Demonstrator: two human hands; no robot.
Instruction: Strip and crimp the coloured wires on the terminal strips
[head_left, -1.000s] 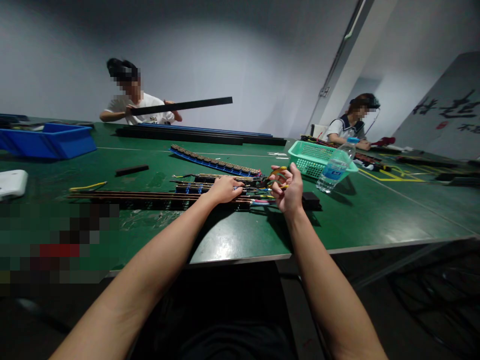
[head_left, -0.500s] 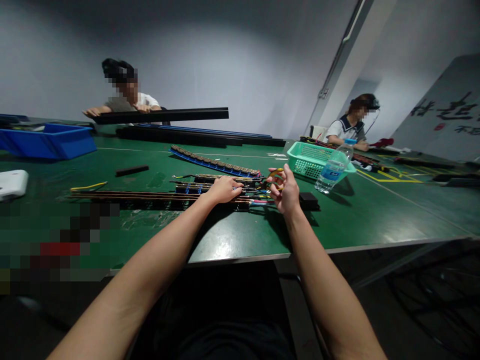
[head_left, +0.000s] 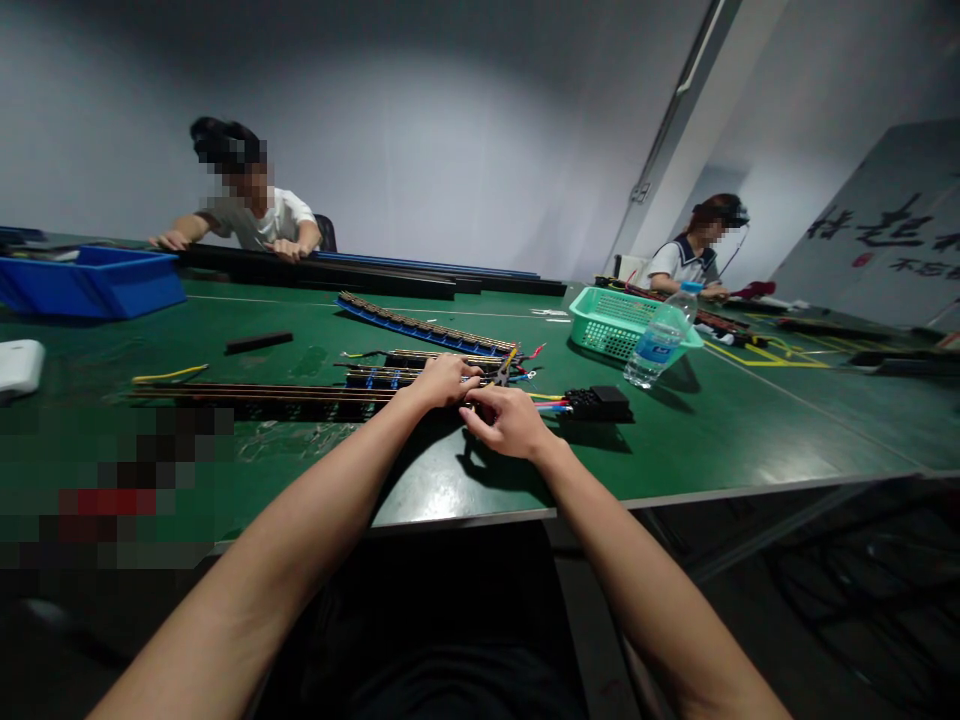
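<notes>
My left hand (head_left: 442,381) lies palm down over the middle of several dark strips with copper-coloured rods (head_left: 330,391), its bent fingers holding them near their right ends. Close against its fingertips, my right hand (head_left: 512,421) is closed, thumb towards the left; what it grips is mostly hidden. Just above the right hand shows a small dark plier-like tool (head_left: 502,375) with a yellow part; whether the hand holds it is unclear. Coloured wires (head_left: 551,405) run right from the strips to a black connector block (head_left: 600,404). Behind lies a curved blue strip with copper-coloured rods (head_left: 427,327).
A green basket (head_left: 596,325) and a water bottle (head_left: 660,340) stand at right, a blue bin (head_left: 112,285) at left. A short black bar (head_left: 259,342) and a yellow wire (head_left: 171,374) lie at left. Across the table, one person handles long black profiles (head_left: 360,272); another sits at right.
My right hand has come down and left from its raised place, turning palm down beside my left hand, which stays put. The person opposite has lowered a long black profile onto the others.
</notes>
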